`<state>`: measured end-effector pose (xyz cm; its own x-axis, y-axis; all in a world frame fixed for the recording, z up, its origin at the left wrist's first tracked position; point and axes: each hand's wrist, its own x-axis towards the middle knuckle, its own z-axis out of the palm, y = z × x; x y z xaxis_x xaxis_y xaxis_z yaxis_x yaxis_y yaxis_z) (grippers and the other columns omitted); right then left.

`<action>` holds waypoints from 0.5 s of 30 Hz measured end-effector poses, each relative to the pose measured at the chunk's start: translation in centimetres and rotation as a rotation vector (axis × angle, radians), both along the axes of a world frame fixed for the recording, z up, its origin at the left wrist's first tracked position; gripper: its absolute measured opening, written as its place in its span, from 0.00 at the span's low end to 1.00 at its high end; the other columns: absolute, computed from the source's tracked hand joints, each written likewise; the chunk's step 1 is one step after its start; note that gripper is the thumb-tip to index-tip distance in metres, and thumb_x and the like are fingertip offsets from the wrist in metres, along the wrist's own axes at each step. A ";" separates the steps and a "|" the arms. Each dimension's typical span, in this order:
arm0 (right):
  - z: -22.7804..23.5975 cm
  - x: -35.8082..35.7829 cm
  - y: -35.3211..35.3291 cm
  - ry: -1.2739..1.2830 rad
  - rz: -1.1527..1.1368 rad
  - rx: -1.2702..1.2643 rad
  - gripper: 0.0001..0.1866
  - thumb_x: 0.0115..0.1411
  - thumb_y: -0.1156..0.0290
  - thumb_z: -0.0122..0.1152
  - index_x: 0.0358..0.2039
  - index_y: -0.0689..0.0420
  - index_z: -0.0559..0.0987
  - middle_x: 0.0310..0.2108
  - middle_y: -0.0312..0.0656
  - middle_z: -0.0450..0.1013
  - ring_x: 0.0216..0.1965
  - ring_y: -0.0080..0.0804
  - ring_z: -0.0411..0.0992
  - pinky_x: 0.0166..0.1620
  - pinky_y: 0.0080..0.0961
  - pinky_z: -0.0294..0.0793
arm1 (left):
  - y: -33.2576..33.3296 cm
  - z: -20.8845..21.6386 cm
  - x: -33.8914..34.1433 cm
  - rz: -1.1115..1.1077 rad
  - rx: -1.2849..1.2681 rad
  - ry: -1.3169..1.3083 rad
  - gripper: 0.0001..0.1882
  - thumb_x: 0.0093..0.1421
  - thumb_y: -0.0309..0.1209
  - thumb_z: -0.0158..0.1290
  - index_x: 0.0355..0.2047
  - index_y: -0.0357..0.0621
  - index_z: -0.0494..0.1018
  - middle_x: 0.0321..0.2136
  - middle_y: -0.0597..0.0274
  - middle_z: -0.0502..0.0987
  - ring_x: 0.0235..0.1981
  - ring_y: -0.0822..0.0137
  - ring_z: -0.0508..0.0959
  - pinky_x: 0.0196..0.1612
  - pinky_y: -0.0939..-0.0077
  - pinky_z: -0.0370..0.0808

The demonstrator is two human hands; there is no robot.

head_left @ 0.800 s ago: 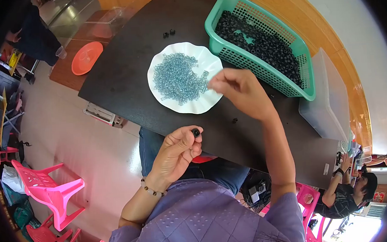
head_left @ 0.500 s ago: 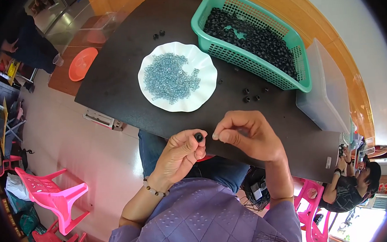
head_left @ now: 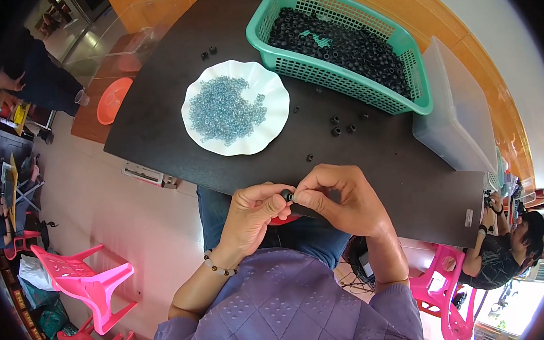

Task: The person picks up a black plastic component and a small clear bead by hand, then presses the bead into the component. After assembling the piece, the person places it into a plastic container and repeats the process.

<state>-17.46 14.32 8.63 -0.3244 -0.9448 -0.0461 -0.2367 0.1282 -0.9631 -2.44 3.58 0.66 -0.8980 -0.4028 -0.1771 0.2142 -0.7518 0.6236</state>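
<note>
Between the thumb and fingers of my left hand (head_left: pixel 250 218) is a small black round plastic cap (head_left: pixel 286 195), its open end turned to the right. My right hand (head_left: pixel 347 201) pinches a small clear ring at that opening; the fingertips mostly hide the ring. Both hands meet just off the near edge of the dark table, above my lap. Beyond them, a white scalloped plate (head_left: pixel 275 118) bears a heap of small clear bluish rings (head_left: pixel 223 110). A green plastic basket (head_left: pixel 334 72) farther right holds many black caps (head_left: pixel 345 47).
Several loose black caps (head_left: pixel 335 131) lie on the dark table (head_left: pixel 384 175), with a few behind the plate. A translucent plastic box (head_left: pixel 452 115) stands right of the basket. Pink chairs (head_left: pixel 88 278) are at left and lower right. Other people (head_left: pixel 504 249) are at the sides.
My right hand has moved left and brought the clear ring to the black cap, closing the gap between my hands. The cap has tilted toward the right. The view has shifted slightly.
</note>
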 end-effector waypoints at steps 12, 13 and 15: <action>-0.5 0.3 0.0 0.246 -0.084 0.069 0.06 0.54 0.71 0.65 0.26 0.60 0.79 0.18 0.38 0.68 0.19 0.24 0.64 0.23 0.22 0.61 | 0.3 -0.4 -0.1 0.041 -0.172 -0.085 0.13 0.57 0.28 0.57 0.41 0.36 0.77 0.29 0.62 0.78 0.28 0.73 0.78 0.33 0.81 0.76; -0.5 0.4 0.0 0.276 -0.114 0.050 0.06 0.53 0.70 0.64 0.24 0.58 0.79 0.16 0.41 0.68 0.18 0.31 0.64 0.23 0.26 0.62 | 0.4 -0.3 -0.1 0.031 -0.152 -0.114 0.13 0.58 0.28 0.57 0.41 0.35 0.76 0.29 0.61 0.78 0.28 0.73 0.77 0.33 0.81 0.76; 0.0 0.4 0.1 0.310 -0.099 0.077 0.05 0.54 0.71 0.63 0.25 0.59 0.80 0.17 0.41 0.69 0.19 0.28 0.65 0.24 0.25 0.63 | 0.4 -0.3 0.0 0.023 -0.132 -0.144 0.13 0.58 0.28 0.56 0.42 0.34 0.76 0.29 0.61 0.78 0.28 0.73 0.77 0.33 0.81 0.76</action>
<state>-17.08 14.42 8.63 -0.4246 -0.9054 -0.0007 -0.4996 0.2349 -0.8338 -2.48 4.01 0.38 -0.8574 -0.4512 -0.2476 0.1317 -0.6573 0.7420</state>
